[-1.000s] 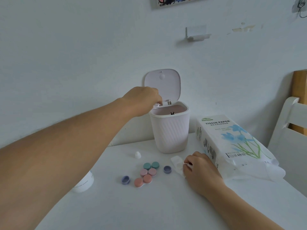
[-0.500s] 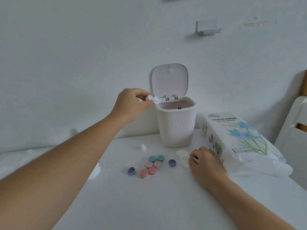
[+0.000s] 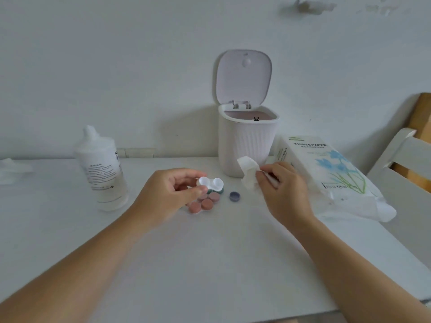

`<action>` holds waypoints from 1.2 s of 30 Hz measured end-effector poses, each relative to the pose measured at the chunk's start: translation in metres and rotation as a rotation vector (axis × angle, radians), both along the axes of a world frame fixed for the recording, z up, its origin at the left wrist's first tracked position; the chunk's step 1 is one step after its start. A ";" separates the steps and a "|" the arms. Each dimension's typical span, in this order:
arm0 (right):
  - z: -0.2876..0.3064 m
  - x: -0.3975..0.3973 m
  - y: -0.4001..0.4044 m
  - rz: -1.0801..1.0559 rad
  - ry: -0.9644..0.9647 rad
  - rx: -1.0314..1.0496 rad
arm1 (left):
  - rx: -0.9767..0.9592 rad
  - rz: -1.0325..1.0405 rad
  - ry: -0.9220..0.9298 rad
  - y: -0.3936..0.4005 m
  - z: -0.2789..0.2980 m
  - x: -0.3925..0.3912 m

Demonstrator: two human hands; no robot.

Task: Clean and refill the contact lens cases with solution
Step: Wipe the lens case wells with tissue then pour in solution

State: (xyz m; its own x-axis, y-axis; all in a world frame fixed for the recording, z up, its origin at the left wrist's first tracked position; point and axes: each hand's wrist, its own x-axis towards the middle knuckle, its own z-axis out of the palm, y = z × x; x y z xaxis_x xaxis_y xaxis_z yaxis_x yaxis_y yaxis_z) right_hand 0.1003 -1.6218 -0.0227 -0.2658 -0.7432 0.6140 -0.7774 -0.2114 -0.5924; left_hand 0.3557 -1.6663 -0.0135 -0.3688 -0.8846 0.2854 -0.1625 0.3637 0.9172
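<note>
The left hand (image 3: 172, 194) pinches the white lens case (image 3: 211, 183) by its left well, thumb below and fingers (image 3: 186, 174) above, and holds it just over the coloured cases (image 3: 205, 201) on the tabletop (image 3: 210, 264). The right hand (image 3: 283, 190) grasps a folded tissue (image 3: 248, 173) between thumb and fingertips, at 3 o'clock of the case and apart from it.

Handling, as judged:
- The white lens case is rigid moulded plastic, very light, with two open wells. It looks smooth and is likely slippery if wet. Hold it by one well or the bridge, leaving the other well free for wiping.
- The tissue is soft and limp. Bunch it to a point to enter a well; it probably tears when soaked.
- The purple cap (image 3: 234, 196), at 3 o'clock of the coloured cases, is small and would roll or skid if knocked.
- The solution bottle (image 3: 102, 169), at 9 o'clock of the left hand, stands upright without its cap. It is part full, so grasp its body at mid height.

The open bin (image 3: 247, 141) stands at 12 o'clock; the tissue pack (image 3: 326, 169) lies at 2 o'clock.
</note>
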 end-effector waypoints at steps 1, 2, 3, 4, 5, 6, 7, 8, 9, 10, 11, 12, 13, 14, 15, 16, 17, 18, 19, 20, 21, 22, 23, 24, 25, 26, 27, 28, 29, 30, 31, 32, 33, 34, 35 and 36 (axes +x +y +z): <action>0.006 0.002 -0.001 0.028 -0.050 0.036 | 0.026 -0.023 0.033 0.003 0.001 -0.001; 0.013 0.005 -0.001 0.063 -0.118 0.098 | 0.050 -0.042 0.067 0.006 0.002 -0.002; 0.021 0.008 -0.002 0.122 -0.201 0.160 | 0.075 -0.066 0.099 0.009 0.003 -0.002; 0.029 0.012 -0.003 0.201 -0.292 0.200 | 0.099 -0.091 0.121 0.011 0.004 -0.003; 0.035 0.017 -0.005 0.285 -0.373 0.215 | 0.117 -0.105 0.131 0.013 0.005 -0.004; 0.040 0.022 -0.006 0.357 -0.429 0.224 | 0.126 -0.109 0.134 0.015 0.005 -0.004; 0.043 0.027 -0.008 0.418 -0.477 0.232 | 0.128 -0.103 0.135 0.016 0.006 -0.005; 0.044 0.031 -0.009 0.471 -0.525 0.238 | 0.126 -0.094 0.134 0.017 0.007 -0.005; 0.043 0.034 -0.010 0.516 -0.582 0.244 | 0.122 -0.089 0.134 0.017 0.008 -0.006; 0.041 0.036 -0.011 0.551 -0.632 0.252 | 0.116 -0.088 0.141 0.018 0.008 -0.006; 0.038 0.037 -0.011 0.575 -0.672 0.257 | 0.109 -0.090 0.155 0.019 0.009 -0.006; 0.035 0.038 -0.010 0.587 -0.700 0.259 | 0.103 -0.092 0.169 0.019 0.009 -0.006; 0.033 0.039 -0.009 0.590 -0.712 0.269 | 0.094 -0.090 0.177 0.018 0.008 -0.006; 0.030 0.040 -0.008 0.590 -0.703 0.282 | 0.080 -0.087 0.180 0.018 0.007 -0.006; 0.028 0.042 -0.007 0.592 -0.684 0.297 | 0.063 -0.087 0.180 0.017 0.006 -0.006; 0.024 0.042 -0.006 0.599 -0.668 0.310 | 0.049 -0.086 0.176 0.017 0.005 -0.007; 0.021 0.044 -0.005 0.609 -0.658 0.322 | 0.035 -0.081 0.169 0.017 0.005 -0.007; 0.018 0.044 -0.004 0.625 -0.652 0.332 | 0.018 -0.070 0.161 0.017 0.004 -0.006; 0.016 0.045 -0.002 0.654 -0.652 0.346 | -0.006 -0.054 0.153 0.016 0.003 -0.006; 0.014 0.046 -0.001 0.692 -0.660 0.364 | -0.032 -0.038 0.150 0.015 0.002 -0.006; 0.014 0.047 0.000 0.725 -0.672 0.388 | -0.055 -0.026 0.147 0.014 0.002 -0.005; 0.014 0.047 0.001 0.746 -0.673 0.412 | -0.073 -0.015 0.140 0.013 0.003 -0.005; 0.015 0.049 0.002 0.756 -0.657 0.433 | -0.089 0.001 0.123 0.012 0.003 -0.004; 0.016 0.049 0.002 0.763 -0.635 0.446 | -0.102 0.016 0.100 0.012 0.003 -0.004; 0.017 0.050 0.003 0.770 -0.624 0.457 | -0.113 0.024 0.074 0.012 0.003 -0.003; 0.018 0.050 0.004 0.771 -0.622 0.463 | -0.119 0.025 0.055 0.012 0.002 -0.003; 0.018 0.050 0.005 0.765 -0.617 0.468 | -0.124 0.023 0.041 0.013 0.001 -0.004; 0.017 0.049 0.005 0.750 -0.602 0.478 | -0.129 0.020 0.035 0.014 0.001 -0.004; 0.018 0.048 0.005 0.734 -0.586 0.501 | -0.134 0.016 0.041 0.015 0.001 -0.005; 0.017 0.047 0.005 0.725 -0.568 0.532 | -0.136 0.012 0.051 0.016 0.001 -0.006; 0.017 0.046 0.004 0.723 -0.551 0.567 | -0.136 0.012 0.059 0.017 0.000 -0.006; 0.017 0.045 0.004 0.722 -0.535 0.592 | -0.136 0.015 0.058 0.017 0.000 -0.006; 0.017 0.045 0.004 0.716 -0.522 0.607 | -0.136 0.017 0.052 0.017 -0.001 -0.006; 0.017 0.045 0.004 0.712 -0.511 0.607 | -0.138 0.018 0.049 0.017 -0.001 -0.006; 0.017 0.044 0.004 0.711 -0.505 0.598 | -0.143 0.024 0.046 0.017 -0.001 -0.006; 0.016 0.044 0.004 0.708 -0.504 0.583 | -0.154 0.040 0.041 0.017 -0.001 -0.006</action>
State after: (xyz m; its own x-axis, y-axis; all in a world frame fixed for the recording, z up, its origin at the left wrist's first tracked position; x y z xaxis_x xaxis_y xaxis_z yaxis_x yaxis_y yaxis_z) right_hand 0.1446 -1.6175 -0.0065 0.2198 -0.9743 0.0497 -0.2219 -0.0995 -0.9700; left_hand 0.3501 -1.6492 -0.0148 -0.3197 -0.8427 0.4332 -0.1429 0.4948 0.8572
